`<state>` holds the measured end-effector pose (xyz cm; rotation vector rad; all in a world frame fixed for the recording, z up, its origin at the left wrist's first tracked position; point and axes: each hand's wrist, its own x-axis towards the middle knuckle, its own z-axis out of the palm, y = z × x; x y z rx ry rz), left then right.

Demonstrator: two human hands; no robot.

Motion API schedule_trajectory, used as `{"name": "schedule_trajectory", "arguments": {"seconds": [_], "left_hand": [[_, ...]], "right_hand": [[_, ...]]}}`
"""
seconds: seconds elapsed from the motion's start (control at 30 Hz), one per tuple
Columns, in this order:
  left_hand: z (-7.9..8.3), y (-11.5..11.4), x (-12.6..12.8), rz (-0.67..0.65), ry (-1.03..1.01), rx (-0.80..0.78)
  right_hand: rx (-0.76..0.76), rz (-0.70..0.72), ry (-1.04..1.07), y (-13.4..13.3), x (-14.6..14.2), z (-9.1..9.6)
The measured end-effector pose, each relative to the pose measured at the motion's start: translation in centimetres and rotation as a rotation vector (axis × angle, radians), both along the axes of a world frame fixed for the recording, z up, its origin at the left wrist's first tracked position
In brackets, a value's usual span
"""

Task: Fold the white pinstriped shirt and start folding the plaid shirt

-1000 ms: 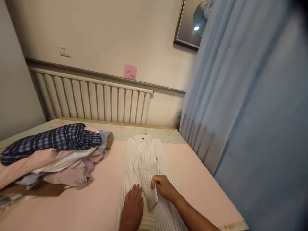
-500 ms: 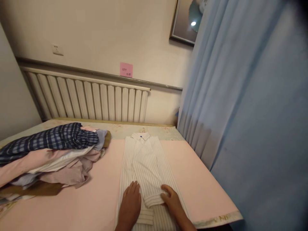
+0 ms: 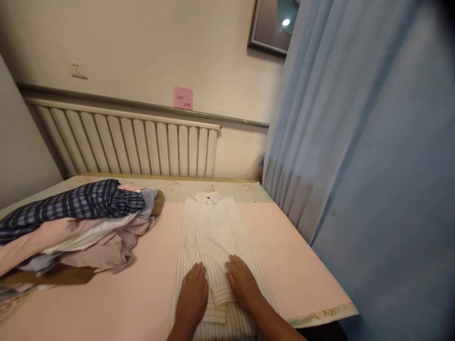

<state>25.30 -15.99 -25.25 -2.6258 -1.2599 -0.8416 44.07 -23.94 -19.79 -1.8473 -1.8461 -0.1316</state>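
Observation:
A white shirt with dark stripes lies lengthwise in front of me, collar at the far end. Its sides are turned in and both sleeves lie over the body, with their cuffs near me. My left hand rests flat on the shirt's left part, fingers stretched out beside the sleeves. On the right sleeve, just above its cuff, my right hand lies with its fingers extended and pressing on the cloth. Neither hand grips the fabric. The shirt's lower end runs out of view at the bottom.
A heap of clothes, with a dark plaid piece on top, lies on the left of the pink-covered surface. Along the right side hangs a blue curtain. A white radiator stands at the wall behind.
My right hand has let go of the sleeve's cuff and moved up and left to lie flat on the sleeve, which looks smoother. My left hand has stayed nearly in place.

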Motion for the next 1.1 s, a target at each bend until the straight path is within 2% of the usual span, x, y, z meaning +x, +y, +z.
{"name": "schedule_trajectory", "arguments": {"seconds": [0.17,0.3,0.57,0.8,1.1], "left_hand": [[0.2,-0.1,0.0,0.010,0.028,-0.010],[0.1,0.0,-0.1,0.005,0.042,0.006],[0.3,0.0,0.0,-0.001,0.046,-0.010],[0.3,0.0,0.0,-0.010,0.026,-0.007],[1.4,-0.5,0.3,-0.005,0.012,-0.082]], "right_hand": [[-0.018,0.131,-0.045,1.8,-0.9,-1.7],[-0.058,0.129,-0.029,1.6,-1.0,-2.5],[-0.046,0.120,-0.017,1.4,-0.9,-2.3],[-0.008,0.121,-0.029,1.5,-0.8,-2.9],[0.023,0.125,-0.027,1.3,-0.7,-2.8]]}}
